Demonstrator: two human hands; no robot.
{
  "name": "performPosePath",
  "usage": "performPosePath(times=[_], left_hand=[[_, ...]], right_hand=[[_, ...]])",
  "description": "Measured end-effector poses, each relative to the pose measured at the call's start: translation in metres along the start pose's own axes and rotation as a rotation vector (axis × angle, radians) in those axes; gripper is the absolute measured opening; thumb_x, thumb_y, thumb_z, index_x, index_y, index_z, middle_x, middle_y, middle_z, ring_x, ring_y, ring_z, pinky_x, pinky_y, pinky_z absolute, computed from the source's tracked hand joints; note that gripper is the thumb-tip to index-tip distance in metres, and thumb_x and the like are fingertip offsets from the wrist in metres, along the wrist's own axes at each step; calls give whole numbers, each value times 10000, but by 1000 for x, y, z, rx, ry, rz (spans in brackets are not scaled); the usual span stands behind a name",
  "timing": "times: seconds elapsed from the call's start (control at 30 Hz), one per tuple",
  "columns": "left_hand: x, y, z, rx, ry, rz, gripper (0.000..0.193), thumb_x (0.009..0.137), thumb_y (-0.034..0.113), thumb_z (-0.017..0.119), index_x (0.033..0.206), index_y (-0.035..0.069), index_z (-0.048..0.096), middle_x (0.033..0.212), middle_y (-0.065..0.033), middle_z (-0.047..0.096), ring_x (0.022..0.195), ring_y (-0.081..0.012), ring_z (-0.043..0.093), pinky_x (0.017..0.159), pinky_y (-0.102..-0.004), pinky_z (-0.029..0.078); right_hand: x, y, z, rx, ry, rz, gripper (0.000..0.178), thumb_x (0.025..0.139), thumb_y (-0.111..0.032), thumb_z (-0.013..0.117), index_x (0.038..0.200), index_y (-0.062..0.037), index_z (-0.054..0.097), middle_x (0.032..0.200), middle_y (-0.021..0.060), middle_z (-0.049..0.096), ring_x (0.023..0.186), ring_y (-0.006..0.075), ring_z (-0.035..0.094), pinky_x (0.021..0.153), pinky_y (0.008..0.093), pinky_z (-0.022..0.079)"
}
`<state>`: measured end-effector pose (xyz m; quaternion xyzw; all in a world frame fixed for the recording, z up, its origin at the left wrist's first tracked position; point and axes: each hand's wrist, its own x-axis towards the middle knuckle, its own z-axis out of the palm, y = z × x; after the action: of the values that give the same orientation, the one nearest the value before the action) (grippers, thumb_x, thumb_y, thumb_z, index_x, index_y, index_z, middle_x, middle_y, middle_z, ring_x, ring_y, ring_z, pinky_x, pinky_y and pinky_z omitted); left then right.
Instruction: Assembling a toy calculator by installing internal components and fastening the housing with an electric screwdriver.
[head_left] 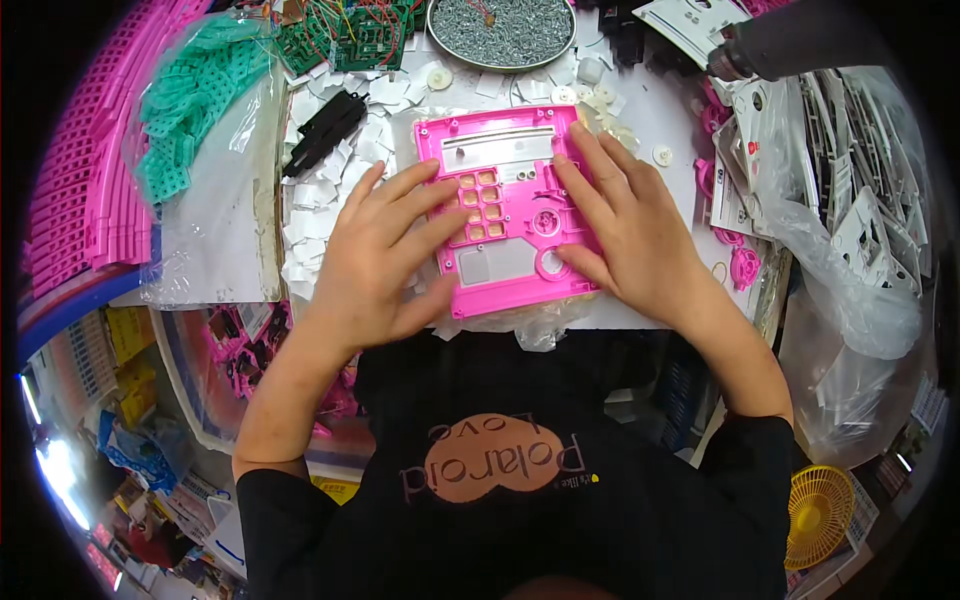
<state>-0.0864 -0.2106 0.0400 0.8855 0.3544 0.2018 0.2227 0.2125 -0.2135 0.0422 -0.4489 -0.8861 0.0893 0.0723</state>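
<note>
A pink plastic housing panel (510,292) lies in front of me on a clear plastic bag (540,333), with square button holes, a long window slot and two round openings. My left hand (385,250) rests with fingers spread over its left edge. On its right side lies my right hand (625,220), fingers stretched across the panel's upper right and thumb near the lower ring. Neither hand is wrapped round anything. Small white plastic wheels (600,97) lie just beyond the panel, and white paper pieces (312,225) are strewn to its left.
A round tray (430,30) of screws stands at the back, beside green circuit boards (345,40) with wires. A black part (328,130) lies back left, near bagged teal pieces (190,110) and stacked pink panels (85,170). A dark tool (790,45) juts in; bagged white panels (840,150) stand right.
</note>
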Motion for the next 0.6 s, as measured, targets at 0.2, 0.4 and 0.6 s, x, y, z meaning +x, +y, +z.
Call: performPosePath(times=[0.2,0.4,0.6], left_hand=[[23,36,19,65,-177,110,554,788,375,783,1246,93,649,1422,-82,581,1347,-291,517,1169,-576,294],[19,26,21,46,-181,110,508,792,310,780,1239,101,658,1445,-68,575,1363,-274,508,1172,-552,298],[18,25,23,17,-174,109,517,774,262,795,1244,104,651,1450,-87,566,1392,-292,479,1181,-564,272]], right_hand=[[-3,26,-13,352,23,-18,637,857,-353,734,1382,-33,567,1540,196,430,1393,407,395,1096,477,376],[-51,21,-48,376,-115,320,243,838,-174,755,1026,-57,654,881,107,683,764,279,692,665,385,529],[-74,-3,-8,199,-136,288,235,826,-166,753,953,-61,585,777,116,647,709,331,662,617,440,510]])
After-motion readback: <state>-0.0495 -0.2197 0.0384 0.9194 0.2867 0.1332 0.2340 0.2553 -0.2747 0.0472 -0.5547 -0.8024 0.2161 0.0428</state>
